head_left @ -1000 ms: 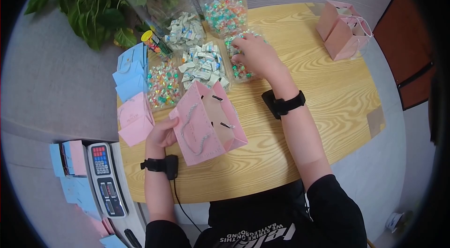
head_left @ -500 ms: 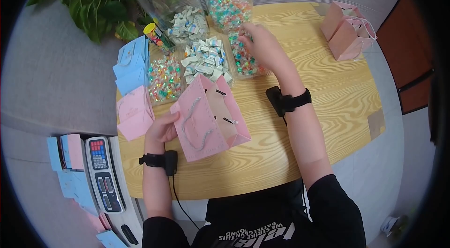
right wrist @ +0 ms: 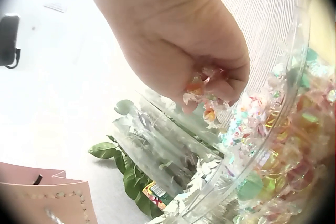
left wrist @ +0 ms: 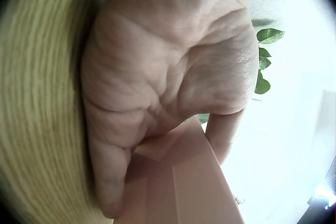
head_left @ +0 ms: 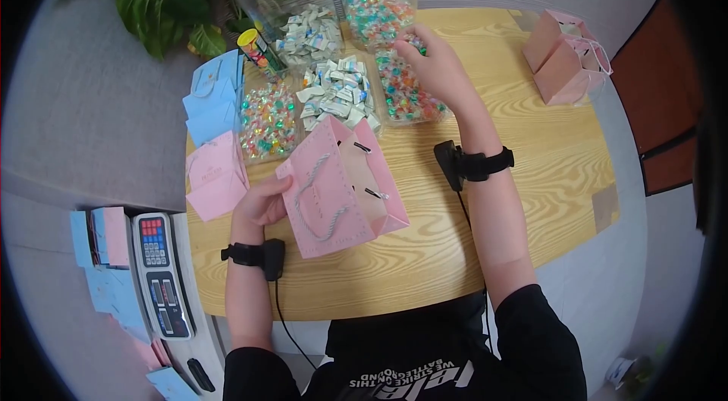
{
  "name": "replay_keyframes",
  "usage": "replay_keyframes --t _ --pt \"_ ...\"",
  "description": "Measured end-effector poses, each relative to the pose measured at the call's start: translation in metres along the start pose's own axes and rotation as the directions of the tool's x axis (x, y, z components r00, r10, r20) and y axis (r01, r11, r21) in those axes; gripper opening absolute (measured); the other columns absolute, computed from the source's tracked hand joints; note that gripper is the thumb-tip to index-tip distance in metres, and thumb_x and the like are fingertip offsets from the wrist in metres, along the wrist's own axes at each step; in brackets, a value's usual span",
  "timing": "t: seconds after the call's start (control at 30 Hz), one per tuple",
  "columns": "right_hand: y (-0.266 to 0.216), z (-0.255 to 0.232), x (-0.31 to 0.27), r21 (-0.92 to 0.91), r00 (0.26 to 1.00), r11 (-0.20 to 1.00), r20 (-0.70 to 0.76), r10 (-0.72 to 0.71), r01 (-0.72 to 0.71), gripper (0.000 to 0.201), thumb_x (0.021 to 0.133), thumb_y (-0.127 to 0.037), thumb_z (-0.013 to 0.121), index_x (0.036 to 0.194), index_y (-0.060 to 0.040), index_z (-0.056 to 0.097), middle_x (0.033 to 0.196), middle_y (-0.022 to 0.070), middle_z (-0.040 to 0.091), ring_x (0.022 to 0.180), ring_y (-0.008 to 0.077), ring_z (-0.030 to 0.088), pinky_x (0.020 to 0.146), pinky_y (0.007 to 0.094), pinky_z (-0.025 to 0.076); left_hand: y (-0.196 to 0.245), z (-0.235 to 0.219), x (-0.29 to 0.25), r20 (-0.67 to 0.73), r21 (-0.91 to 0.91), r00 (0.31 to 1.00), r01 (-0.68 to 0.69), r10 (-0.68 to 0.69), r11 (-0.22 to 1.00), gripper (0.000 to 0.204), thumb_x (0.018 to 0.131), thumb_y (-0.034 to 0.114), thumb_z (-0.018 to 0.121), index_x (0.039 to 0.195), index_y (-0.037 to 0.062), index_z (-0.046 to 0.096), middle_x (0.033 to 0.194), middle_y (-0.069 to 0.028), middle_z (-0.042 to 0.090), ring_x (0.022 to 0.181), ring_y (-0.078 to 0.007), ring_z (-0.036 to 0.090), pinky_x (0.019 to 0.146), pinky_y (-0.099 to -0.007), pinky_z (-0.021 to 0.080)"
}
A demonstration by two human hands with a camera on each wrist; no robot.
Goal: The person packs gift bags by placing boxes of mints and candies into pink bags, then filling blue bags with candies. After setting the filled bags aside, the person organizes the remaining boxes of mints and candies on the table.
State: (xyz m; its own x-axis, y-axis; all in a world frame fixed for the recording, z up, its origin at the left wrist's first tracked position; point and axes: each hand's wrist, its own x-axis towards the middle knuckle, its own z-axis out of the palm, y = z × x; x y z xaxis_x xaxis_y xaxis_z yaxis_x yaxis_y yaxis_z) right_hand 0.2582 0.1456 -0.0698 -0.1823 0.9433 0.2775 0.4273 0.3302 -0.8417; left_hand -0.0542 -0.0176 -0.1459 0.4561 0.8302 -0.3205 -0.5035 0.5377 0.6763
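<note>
A pink paper gift bag (head_left: 322, 196) with grey rope handles leans tilted over the front of the table, its mouth toward the right. My left hand (head_left: 262, 202) grips its left side, thumb on the printed face and fingers behind; in the left wrist view the palm (left wrist: 168, 66) shows around the bag's pink side. Above a clear bin of wrapped candies (head_left: 409, 94), my right hand (head_left: 441, 71) is curled around several small candies (right wrist: 210, 112) in twisted clear wrappers, orange and reddish ones peeking out beneath the fingers.
Beside that bin are white-wrapped sweets (head_left: 337, 94) and more candies (head_left: 269, 124). Tall clear containers (head_left: 379, 14) stand behind, with a yellow-capped tube (head_left: 258, 51). Folded blue bags (head_left: 212, 101) and pink bags (head_left: 218, 173) lie left, a scale (head_left: 161, 276) beyond; two pink bags (head_left: 565, 60) stand far right.
My right hand has drawn up and back from among the candies in the bin, its fingers now more curled. My left hand keeps its hold on the bag; the head view has shifted slightly.
</note>
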Motion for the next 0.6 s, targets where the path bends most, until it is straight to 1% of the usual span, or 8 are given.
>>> replay_keyframes --t 0.1,0.2,0.37,0.4,0.47,0.5,0.57,0.6 --pt "-0.008 -0.003 -0.001 0.051 0.996 0.995 0.012 0.087 -0.088 0.023 0.09 -0.026 0.059 0.102 -0.0058 0.06 0.084 0.015 0.063 0.075 0.0273 0.059 0.071 0.0381 0.047 0.0 0.002 0.001 0.014 -0.028 1.0 -0.017 0.017 0.999 0.06 0.09 0.017 0.061 0.14 0.0006 0.035 0.133 -0.0126 0.053 0.12 -0.0243 0.054 0.102 -0.0388 0.043" --pt "-0.014 -0.006 -0.003 0.028 0.998 0.998 -0.042 -0.05 0.052 0.025 0.09 -0.028 0.06 0.102 -0.0053 0.06 0.082 0.0113 0.063 0.074 0.0219 0.059 0.068 0.0357 0.047 -0.001 -0.002 0.0 -0.004 -0.039 1.0 -0.01 0.01 0.999 0.059 0.09 0.017 0.061 0.14 0.0006 0.035 0.132 -0.0124 0.053 0.119 -0.0244 0.055 0.102 -0.0391 0.043" --pt "-0.066 -0.024 -0.025 0.255 0.964 0.966 0.241 -0.112 0.048 0.023 0.09 -0.026 0.06 0.097 -0.0043 0.062 0.084 0.008 0.064 0.078 0.0166 0.059 0.071 0.0319 0.047 0.0 0.002 0.0 0.015 -0.045 1.0 -0.018 0.019 0.999 0.06 0.09 0.019 0.061 0.14 0.0008 0.035 0.132 -0.0123 0.053 0.119 -0.0243 0.055 0.102 -0.0395 0.043" --pt "-0.067 -0.021 -0.027 0.256 0.964 0.966 0.241 -0.111 0.048 0.023 0.09 -0.026 0.06 0.097 -0.0043 0.062 0.084 0.008 0.064 0.078 0.0166 0.059 0.071 0.0319 0.047 -0.001 0.002 0.0 0.014 -0.044 1.0 -0.017 0.018 0.999 0.06 0.09 0.019 0.061 0.14 0.0008 0.035 0.132 -0.0123 0.053 0.119 -0.0243 0.055 0.102 -0.0395 0.043" --pt "-0.068 -0.016 -0.032 0.29 0.863 0.911 0.331 -0.382 0.292 0.022 0.09 -0.026 0.06 0.097 -0.0046 0.062 0.085 0.0081 0.065 0.079 0.018 0.061 0.071 0.0323 0.048 -0.001 0.002 0.001 0.014 -0.041 0.999 -0.042 0.043 0.998 0.06 0.09 0.02 0.061 0.141 0.0012 0.034 0.133 -0.0122 0.053 0.12 -0.0243 0.055 0.102 -0.0398 0.043" --pt "-0.071 -0.016 -0.036 0.292 0.863 0.911 0.33 -0.382 0.292 0.022 0.09 -0.026 0.06 0.097 -0.0046 0.062 0.085 0.0081 0.065 0.079 0.018 0.061 0.071 0.0323 0.048 -0.001 0.002 0.002 0.013 -0.04 0.999 -0.042 0.042 0.998 0.06 0.09 0.02 0.061 0.141 0.0012 0.034 0.133 -0.0122 0.053 0.12 -0.0243 0.055 0.102 -0.0398 0.043" --pt "-0.082 -0.018 -0.046 0.314 0.738 0.904 0.528 -0.421 0.291 0.022 0.089 -0.025 0.06 0.099 -0.0054 0.062 0.086 0.009 0.065 0.078 0.0211 0.063 0.069 0.0332 0.049 0.0 -0.001 0.001 0.057 -0.066 0.998 -0.032 0.035 0.997 0.061 0.091 0.022 0.06 0.142 0.0014 0.033 0.134 -0.0126 0.052 0.12 -0.025 0.055 0.102 -0.0405 0.044" --pt "-0.088 -0.018 -0.05 0.317 0.738 0.903 0.526 -0.422 0.291 0.022 0.089 -0.025 0.06 0.099 -0.0054 0.062 0.086 0.009 0.065 0.078 0.0211 0.063 0.069 0.0332 0.049 0.0 -0.002 0.001 0.054 -0.063 0.998 -0.031 0.035 0.998 0.061 0.091 0.022 0.06 0.142 0.0014 0.033 0.134 -0.0126 0.052 0.12 -0.025 0.055 0.102 -0.0405 0.044"
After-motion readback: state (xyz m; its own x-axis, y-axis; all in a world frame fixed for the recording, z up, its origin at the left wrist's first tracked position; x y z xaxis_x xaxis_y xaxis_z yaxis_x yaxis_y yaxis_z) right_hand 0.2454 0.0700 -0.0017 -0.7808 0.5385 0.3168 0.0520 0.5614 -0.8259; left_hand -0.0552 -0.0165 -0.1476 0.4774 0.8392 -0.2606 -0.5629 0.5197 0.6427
